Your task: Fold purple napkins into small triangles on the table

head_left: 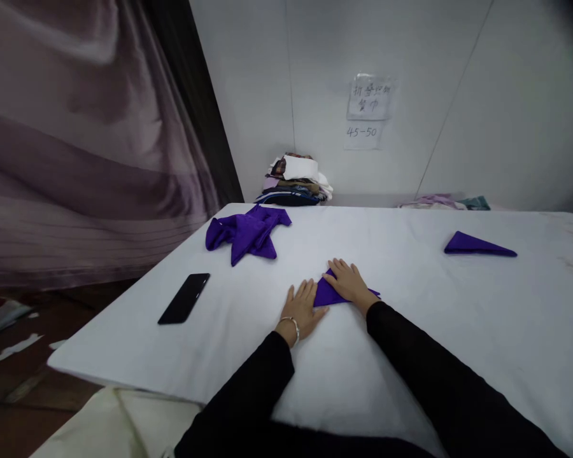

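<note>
A purple cloth napkin [325, 294], folded into a triangle, lies flat on the white-covered table [248, 356] in front of me. My right hand [346, 280] rests on top of it with the fingers stretched out, hiding its middle. At the napkin's left edge, my left hand [303, 310] lies flat, fingers extended and the thumb near the lower edge. A bracelet circles the left wrist. Farther right lies another folded purple napkin [477, 245], a narrow triangle. Several loose, crumpled purple napkins [251, 232] are heaped at the table's back left.
A black phone [184, 299] lies on the left of the table. Behind the far edge stand a stack of folded clothes [296, 178] and more cloth [439, 201]. Handwritten paper signs [370, 98] hang on the wall. A mauve curtain [76, 140] drapes at the left.
</note>
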A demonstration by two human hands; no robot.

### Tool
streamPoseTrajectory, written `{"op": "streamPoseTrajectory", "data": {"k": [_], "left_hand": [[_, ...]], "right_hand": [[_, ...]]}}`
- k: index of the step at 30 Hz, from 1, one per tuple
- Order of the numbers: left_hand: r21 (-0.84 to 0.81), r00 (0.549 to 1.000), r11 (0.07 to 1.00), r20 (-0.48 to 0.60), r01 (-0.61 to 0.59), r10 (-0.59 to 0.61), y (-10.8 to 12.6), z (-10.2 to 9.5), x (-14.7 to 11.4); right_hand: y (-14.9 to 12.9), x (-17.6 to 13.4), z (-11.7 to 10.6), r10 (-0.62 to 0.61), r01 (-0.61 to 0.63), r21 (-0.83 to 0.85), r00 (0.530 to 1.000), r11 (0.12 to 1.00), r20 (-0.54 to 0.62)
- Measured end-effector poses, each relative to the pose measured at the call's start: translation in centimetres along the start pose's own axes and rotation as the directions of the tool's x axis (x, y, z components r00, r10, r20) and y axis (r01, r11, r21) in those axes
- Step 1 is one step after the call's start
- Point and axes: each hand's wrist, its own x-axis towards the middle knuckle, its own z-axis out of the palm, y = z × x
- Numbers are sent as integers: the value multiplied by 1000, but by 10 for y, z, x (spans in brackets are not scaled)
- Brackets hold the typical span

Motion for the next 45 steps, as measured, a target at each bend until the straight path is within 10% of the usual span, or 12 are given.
{"op": "streamPoseTrajectory", "data": {"k": [7, 13, 39, 45], "left_hand": [[-51, 986, 986, -45, 158, -160, -28, -6, -36], [-145, 964, 987, -248, 63, -98, -13, -12, -27], [-161, 920, 945, -229, 286, -317, -19, -23, -44], [-213, 929, 977, -364, -23, -58, 6, -23, -14]], "right_hand": [[2, 4, 7, 60, -60, 43, 998, 997, -4], [3, 5, 8, 60, -60, 43, 998, 997, -12], [3, 6, 7, 70, -70, 65, 998, 995, 4], [1, 4, 4, 64, -64, 44, 998, 997, 7]]}}
